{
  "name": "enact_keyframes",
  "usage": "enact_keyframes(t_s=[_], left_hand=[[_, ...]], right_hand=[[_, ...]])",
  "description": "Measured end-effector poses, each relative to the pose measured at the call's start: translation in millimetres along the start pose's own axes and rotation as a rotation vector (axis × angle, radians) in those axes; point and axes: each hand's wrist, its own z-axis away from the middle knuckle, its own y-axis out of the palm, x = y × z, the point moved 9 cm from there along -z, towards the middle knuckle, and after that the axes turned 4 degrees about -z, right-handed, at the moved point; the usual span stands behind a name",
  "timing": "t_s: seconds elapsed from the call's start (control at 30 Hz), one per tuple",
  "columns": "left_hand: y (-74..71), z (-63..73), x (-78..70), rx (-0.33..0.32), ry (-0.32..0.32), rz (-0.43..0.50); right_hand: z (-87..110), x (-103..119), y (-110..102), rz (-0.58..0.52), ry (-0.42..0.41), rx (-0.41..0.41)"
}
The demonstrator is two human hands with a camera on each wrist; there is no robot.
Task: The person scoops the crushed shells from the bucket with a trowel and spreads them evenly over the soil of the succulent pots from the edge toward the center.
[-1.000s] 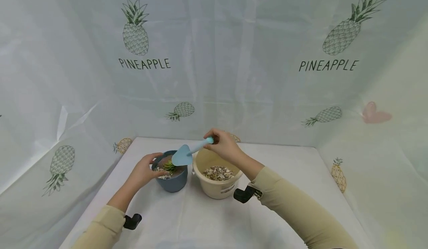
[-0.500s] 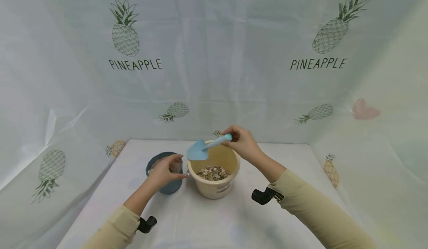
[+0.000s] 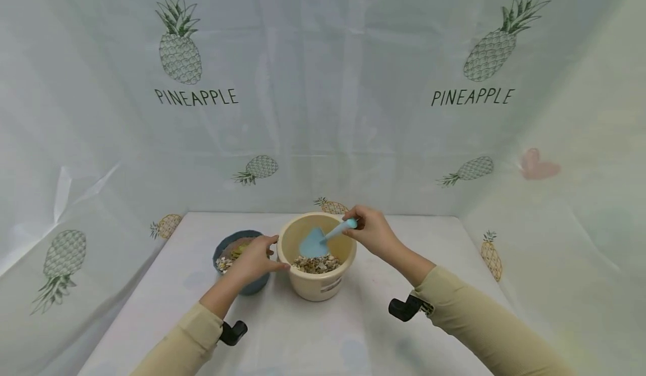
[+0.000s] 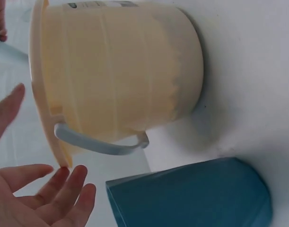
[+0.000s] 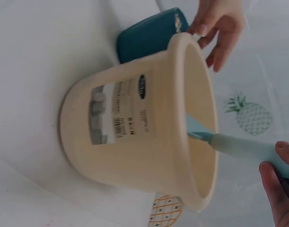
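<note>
A light blue toy trowel (image 3: 314, 244) slants blade-down inside a cream plastic bucket (image 3: 309, 289). My right hand (image 3: 374, 233) pinches the end of its handle between thumb and fingers. Beneath the blade, small mixed pebbles (image 3: 318, 264) cover the bucket's bottom. My left hand (image 3: 254, 262) is at the bucket's left rim, thumb apart from the loosely extended fingers. In the left wrist view its fingertips (image 4: 79, 174) come right up to the rim, below the grey bucket handle (image 4: 99, 144).
A blue plant pot (image 3: 255, 286) stands left of the bucket, partly behind my left hand. It holds soil, pebbles and a green succulent (image 3: 238, 251). White sheeting with pineapple prints (image 3: 180, 59) rises behind and beside the white-covered table (image 3: 404, 247).
My left hand has left the blue pot and moved right to the bucket's rim. The trowel has gone from over the pot rightward, then down into the bucket.
</note>
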Motion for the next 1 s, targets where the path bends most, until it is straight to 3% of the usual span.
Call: enact_keyframes(t_s=[0.17,0.43,0.6,0.8,1.0], left_hand=[[2.6,-3.2,-0.5,-0.012,0.022,-0.032],[9.4,-4.7,3.5,0.032,-0.032,-0.027],[10.2,-7.0,3.1,0.047,-0.063,-0.057],[8.2,-8.6,2.8,0.048,-0.081,-0.078],[6.2,-9.9,4.6,0.041,-0.082,-0.066]], right_hand=[[-2.0,-18.3,11.0,0.065,0.034,0.005],[-6.7,-41.1,27.0,0.148,0.048,0.014],[-12.0,-45.7,31.8,0.215,0.025,-0.003],[-16.5,-42.5,43.4,0.318,-0.084,0.013],[-18.7,-42.2,55.9,0.316,-0.107,0.066]])
